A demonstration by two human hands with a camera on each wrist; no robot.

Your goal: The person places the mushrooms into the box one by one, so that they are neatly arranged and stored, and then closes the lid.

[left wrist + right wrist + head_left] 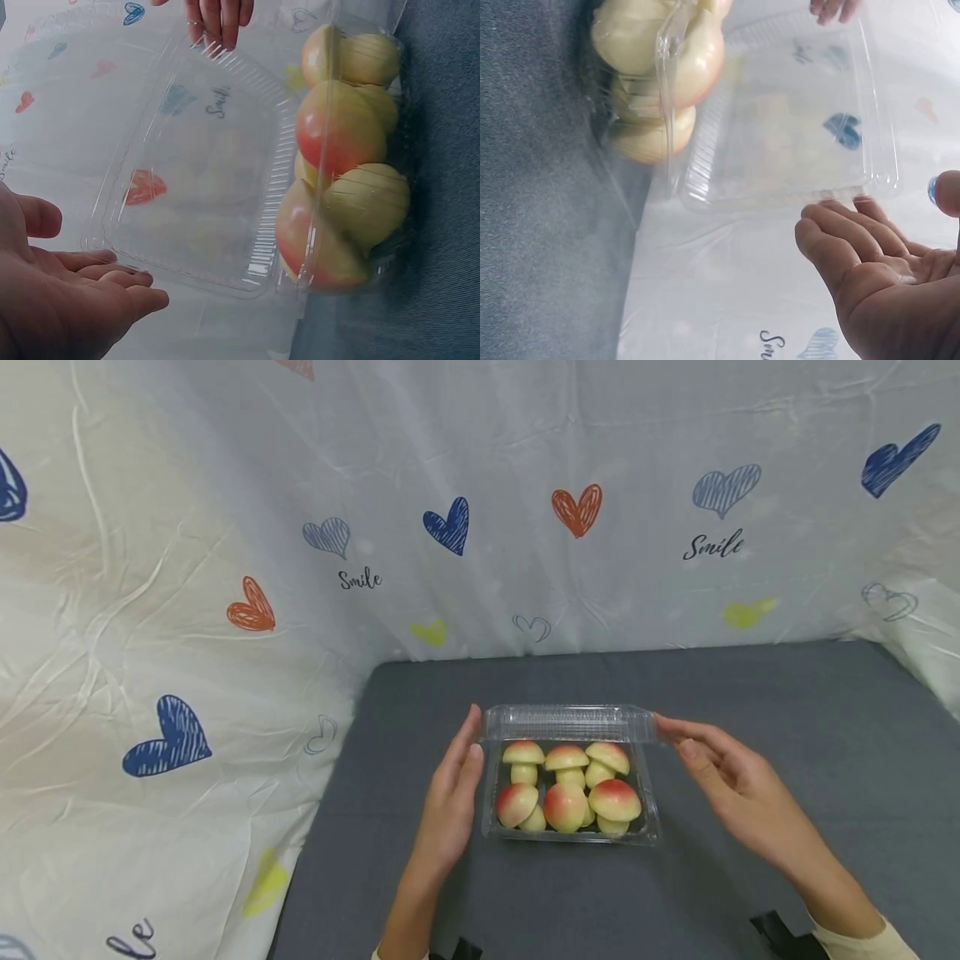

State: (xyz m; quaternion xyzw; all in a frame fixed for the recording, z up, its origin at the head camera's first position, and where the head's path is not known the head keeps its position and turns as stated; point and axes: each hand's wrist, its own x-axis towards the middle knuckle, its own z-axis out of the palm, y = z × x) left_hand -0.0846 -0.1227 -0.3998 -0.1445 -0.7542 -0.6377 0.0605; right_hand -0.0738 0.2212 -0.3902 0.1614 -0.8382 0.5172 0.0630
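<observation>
A clear plastic clamshell box (647, 837) stands on the grey cloth with its hinged lid (567, 723) raised nearly upright. Several mushroom-shaped pieces (615, 800), pale yellow-green with reddish caps, fill the lower half in two rows. My left hand (448, 802) is at the lid's left side, fingertips right at its edge and thumb held apart. On the other side, my right hand (738, 785) reaches its fingertips to the lid's right edge, its fingers fairly straight. Both wrist views show the fingers behind the lid's rim, with neither thumb closing on it.
A grey cloth (360, 868) covers the table under the box. Behind and to the left hangs a white curtain (510, 435) printed with coloured hearts and the word Smile. Black straps (783, 935) show at the wrists, near the pale sleeves.
</observation>
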